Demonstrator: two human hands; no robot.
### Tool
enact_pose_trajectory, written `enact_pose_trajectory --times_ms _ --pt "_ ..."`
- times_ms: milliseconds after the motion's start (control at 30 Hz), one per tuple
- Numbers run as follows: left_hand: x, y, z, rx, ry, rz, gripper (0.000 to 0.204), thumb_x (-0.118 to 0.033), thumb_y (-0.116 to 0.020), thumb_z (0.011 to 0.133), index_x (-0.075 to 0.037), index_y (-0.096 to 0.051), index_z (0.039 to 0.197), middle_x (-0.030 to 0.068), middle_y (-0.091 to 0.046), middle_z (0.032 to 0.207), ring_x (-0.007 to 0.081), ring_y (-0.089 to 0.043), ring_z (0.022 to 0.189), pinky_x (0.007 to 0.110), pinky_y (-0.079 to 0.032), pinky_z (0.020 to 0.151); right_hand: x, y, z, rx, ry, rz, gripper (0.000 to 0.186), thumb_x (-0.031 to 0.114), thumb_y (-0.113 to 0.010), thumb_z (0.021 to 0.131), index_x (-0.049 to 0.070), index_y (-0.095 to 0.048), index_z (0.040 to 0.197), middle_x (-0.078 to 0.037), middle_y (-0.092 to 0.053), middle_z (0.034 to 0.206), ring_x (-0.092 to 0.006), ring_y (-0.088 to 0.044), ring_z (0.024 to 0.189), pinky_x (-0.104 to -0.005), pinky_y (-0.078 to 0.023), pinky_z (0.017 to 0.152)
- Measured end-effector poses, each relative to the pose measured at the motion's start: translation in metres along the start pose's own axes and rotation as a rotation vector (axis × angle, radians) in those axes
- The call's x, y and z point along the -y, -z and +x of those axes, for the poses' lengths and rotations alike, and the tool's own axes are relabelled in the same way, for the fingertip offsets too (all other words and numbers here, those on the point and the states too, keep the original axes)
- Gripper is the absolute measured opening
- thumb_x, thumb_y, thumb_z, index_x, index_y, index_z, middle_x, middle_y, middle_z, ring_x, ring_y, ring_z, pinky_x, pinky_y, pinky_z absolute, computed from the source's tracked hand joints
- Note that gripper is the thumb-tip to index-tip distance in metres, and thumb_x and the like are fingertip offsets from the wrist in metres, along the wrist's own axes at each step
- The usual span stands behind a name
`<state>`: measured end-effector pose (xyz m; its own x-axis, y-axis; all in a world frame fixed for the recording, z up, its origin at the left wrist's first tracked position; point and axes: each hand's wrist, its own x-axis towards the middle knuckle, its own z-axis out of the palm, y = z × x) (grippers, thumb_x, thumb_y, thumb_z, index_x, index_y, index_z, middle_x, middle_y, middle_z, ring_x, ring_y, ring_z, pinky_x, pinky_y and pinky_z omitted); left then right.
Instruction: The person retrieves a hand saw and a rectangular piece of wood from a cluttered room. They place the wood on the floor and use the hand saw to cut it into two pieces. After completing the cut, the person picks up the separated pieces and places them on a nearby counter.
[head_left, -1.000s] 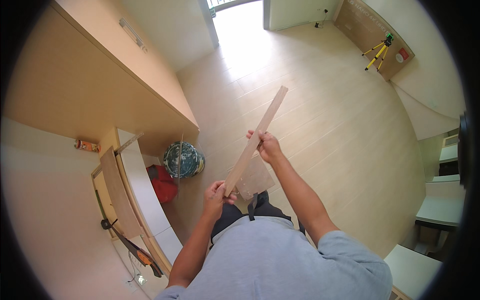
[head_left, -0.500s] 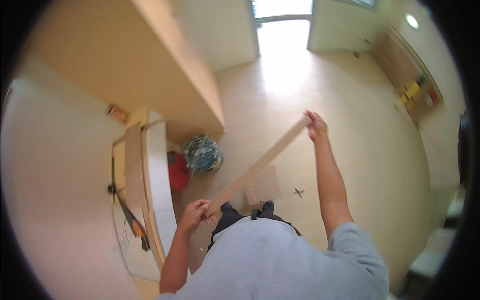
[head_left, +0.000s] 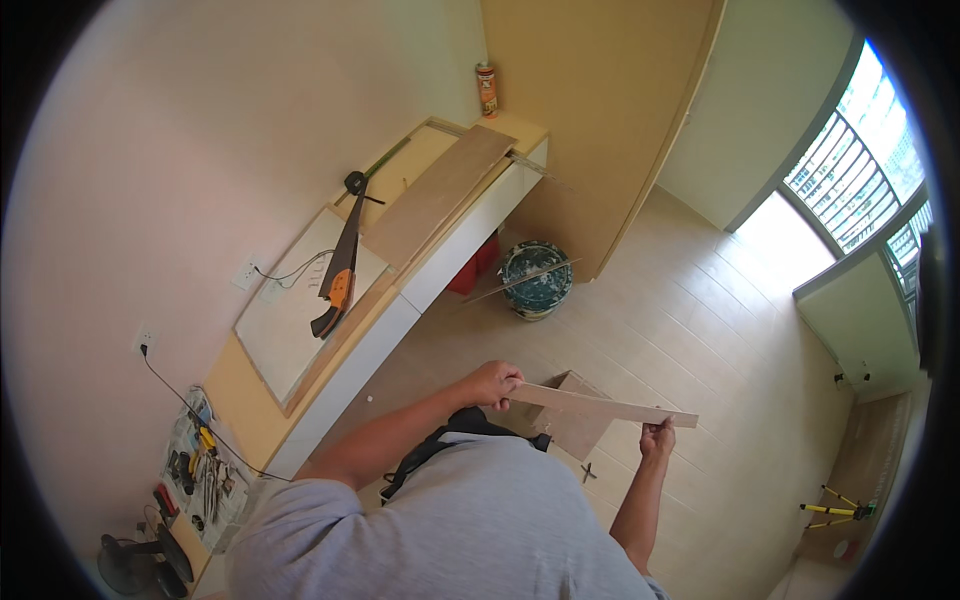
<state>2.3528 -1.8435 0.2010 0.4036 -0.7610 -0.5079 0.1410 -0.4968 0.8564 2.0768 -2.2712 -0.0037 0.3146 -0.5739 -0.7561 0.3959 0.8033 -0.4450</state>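
Note:
My left hand (head_left: 490, 385) is closed round the near-left end of a long, narrow wooden strip (head_left: 595, 404). Close to the strip's other end, my right hand (head_left: 657, 438) grips it from below, with the fingers curled at its edge. The strip is held out in front of me, above the floor. Below it lies a square brown board (head_left: 578, 432), partly covered by the strip. To the left, on the counter, a handsaw (head_left: 345, 255) with an orange and black handle rests across a white panel (head_left: 300, 300).
A long brown board (head_left: 440, 195) and a tape measure (head_left: 355, 183) lie on the counter (head_left: 250, 390), with a can (head_left: 486, 92) at its far end. Hand tools (head_left: 205, 465) lie on newspaper. A paint-stained bucket (head_left: 537, 278) stands on the floor; a yellow tripod (head_left: 842, 508) is at right.
My view has turned left toward the counter. The strip has gone from a steep slant to nearly level, and my right hand now grips it from below. Both hands still hold it.

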Motion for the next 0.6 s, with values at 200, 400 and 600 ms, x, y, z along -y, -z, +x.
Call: enact_pose_trajectory --times_ms 200,400,600 --pt "0.031 0.053 0.000 -0.166 0.081 -0.092 0.023 -0.013 -0.057 0.110 0.003 -0.072 0.115 0.0082 -0.074 0.090 0.0135 -0.073 0.062 0.029 -0.059 0.053 -0.032 -0.034 -0.035 -0.087 0.048 -0.402 0.050 0.045 -0.073 0.105 0.008 -0.065 0.136 -0.013 -0.068 0.139 -0.0303 -0.066 0.124 -0.0498 -0.054 0.112" --pt "0.042 0.113 -0.007 -0.018 -0.015 -0.086 0.022 -0.012 -0.063 0.107 0.000 -0.075 0.120 0.0074 -0.075 0.091 0.0123 -0.071 0.063 0.028 -0.058 0.055 -0.065 -0.090 -0.073 -0.036 0.014 -0.505 0.046 0.049 -0.083 0.097 0.014 -0.069 0.125 -0.008 -0.070 0.119 -0.0294 -0.063 0.123 -0.0487 -0.054 0.107" --pt "0.053 0.156 -0.005 0.023 -0.077 0.165 0.025 -0.013 -0.083 0.088 -0.003 -0.080 0.111 0.0051 -0.077 0.086 0.0151 -0.073 0.075 0.035 -0.058 0.071 -0.092 -0.116 -0.073 0.076 0.049 -0.291 0.042 0.031 -0.077 0.104 0.005 -0.059 0.132 -0.017 -0.060 0.132 -0.0422 -0.060 0.127 -0.0601 -0.052 0.113"
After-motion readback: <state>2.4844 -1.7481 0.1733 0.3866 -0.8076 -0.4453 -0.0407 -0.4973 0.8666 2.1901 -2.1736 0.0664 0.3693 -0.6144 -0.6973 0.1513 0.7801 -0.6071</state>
